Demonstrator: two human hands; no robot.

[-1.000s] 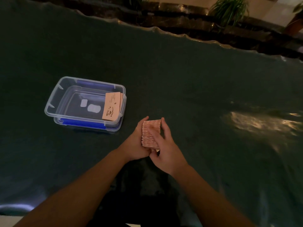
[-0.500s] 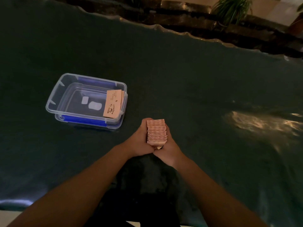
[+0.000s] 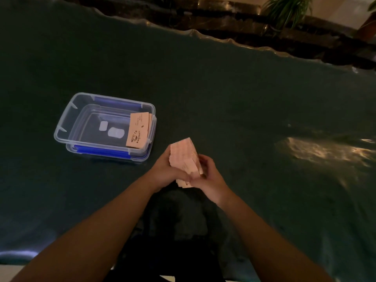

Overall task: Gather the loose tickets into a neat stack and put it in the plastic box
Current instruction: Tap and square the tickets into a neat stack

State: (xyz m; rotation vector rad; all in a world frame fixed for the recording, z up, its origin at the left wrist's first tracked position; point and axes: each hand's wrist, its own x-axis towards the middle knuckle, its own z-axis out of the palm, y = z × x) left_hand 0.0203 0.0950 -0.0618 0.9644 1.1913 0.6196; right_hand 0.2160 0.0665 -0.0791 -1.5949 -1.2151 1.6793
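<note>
Both hands, left hand [image 3: 165, 169] and right hand [image 3: 209, 176], clamp the light, slippery ticket stack [image 3: 184, 157] just right of the plastic box [image 3: 67, 127]; best squeezed across its faces.

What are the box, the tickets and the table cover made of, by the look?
Plastic box: clear rigid plastic, glossy, with blue strips along its long sides; you see through its walls.
Ticket stack, held in both hands: thin pale pink paper or card, matte, layered edges showing.
Table cover: dark green, probably a soft plastic sheet; wavy far edge, shiny glare patch.
</note>
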